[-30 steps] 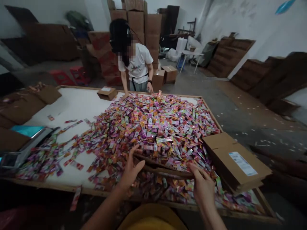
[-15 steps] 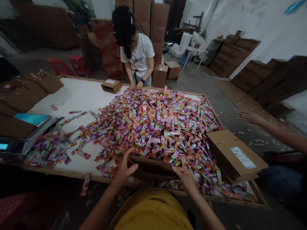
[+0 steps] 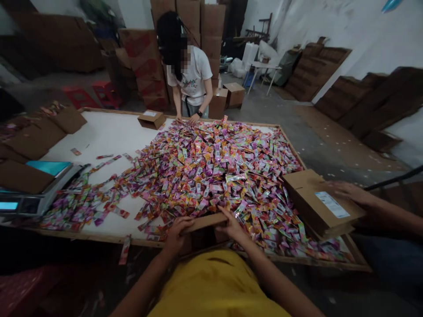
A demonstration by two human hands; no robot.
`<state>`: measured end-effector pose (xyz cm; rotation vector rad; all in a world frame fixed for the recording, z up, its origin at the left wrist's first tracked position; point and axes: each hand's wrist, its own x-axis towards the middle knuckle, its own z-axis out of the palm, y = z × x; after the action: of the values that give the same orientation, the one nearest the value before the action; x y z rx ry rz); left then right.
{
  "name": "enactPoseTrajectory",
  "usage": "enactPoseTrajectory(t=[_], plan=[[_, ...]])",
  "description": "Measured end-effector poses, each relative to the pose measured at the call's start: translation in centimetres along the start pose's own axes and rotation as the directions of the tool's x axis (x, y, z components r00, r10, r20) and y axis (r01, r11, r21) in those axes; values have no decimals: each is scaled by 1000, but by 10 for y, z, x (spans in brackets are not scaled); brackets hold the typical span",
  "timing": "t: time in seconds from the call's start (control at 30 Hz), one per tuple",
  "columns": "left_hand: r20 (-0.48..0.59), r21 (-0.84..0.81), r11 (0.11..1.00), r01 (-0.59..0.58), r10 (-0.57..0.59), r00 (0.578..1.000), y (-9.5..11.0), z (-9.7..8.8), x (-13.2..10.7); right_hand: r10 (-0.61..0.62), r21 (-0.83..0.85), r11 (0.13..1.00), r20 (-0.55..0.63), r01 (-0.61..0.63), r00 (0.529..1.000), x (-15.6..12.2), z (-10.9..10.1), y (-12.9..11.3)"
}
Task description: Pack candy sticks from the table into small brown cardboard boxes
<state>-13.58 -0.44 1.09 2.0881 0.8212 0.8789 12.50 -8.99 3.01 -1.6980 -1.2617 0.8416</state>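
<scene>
A cardboard box [image 3: 206,222] is held at the near edge of the table, in front of my yellow top. My left hand [image 3: 178,232] grips its left end, and my right hand [image 3: 231,225] has hold of its right end. The box's dark inside faces me; its contents cannot be made out. Just beyond it spreads a wide heap of small, colourful wrapped sachets [image 3: 211,171], pink, purple, orange and green.
Flat stacked cartons [image 3: 304,189] lie at the right, under another person's hand [image 3: 346,191]. Across the table a person in white [image 3: 193,75] handles sachets beside a small box [image 3: 151,119]. A scale [image 3: 42,193] and filled boxes [image 3: 36,136] stand at the left.
The box has tipped and come closer to me, its edge now raised between my hands. At the right, the other person's hand has come down onto the stacked cartons.
</scene>
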Motion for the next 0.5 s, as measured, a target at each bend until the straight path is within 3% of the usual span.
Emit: enactPoseTrajectory(t=[0.07, 0.13, 0.2, 0.27, 0.37, 0.43, 0.5], plan=[[52, 45, 999, -12, 10, 999, -3, -13, -6, -178, 29, 984, 122, 175, 976, -17, -11, -9], [178, 102, 995, -18, 0, 984, -2, -29, -7, -290, -14, 953, 252, 303, 923, -30, -17, -17], [343, 168, 986, -24, -36, 939, 6, -45, -4, -292, -109, 937, 270, 331, 917, -32, -12, -25], [412, 280, 960, 3, -123, 903, 18, -53, 3, -237, -167, 948, 203, 272, 950, -24, 0, -32], [315, 486, 872, 63, -242, 918, 40, -42, 14, -59, -279, 956, 125, 92, 990, -4, 21, -40], [254, 608, 792, 61, -267, 930, 52, -24, 18, 25, -471, 882, 67, 10, 997, 4, 33, -45], [218, 700, 712, 52, -283, 934, 58, -4, 20, 21, -645, 764, 37, 8, 999, 6, 44, -49]])
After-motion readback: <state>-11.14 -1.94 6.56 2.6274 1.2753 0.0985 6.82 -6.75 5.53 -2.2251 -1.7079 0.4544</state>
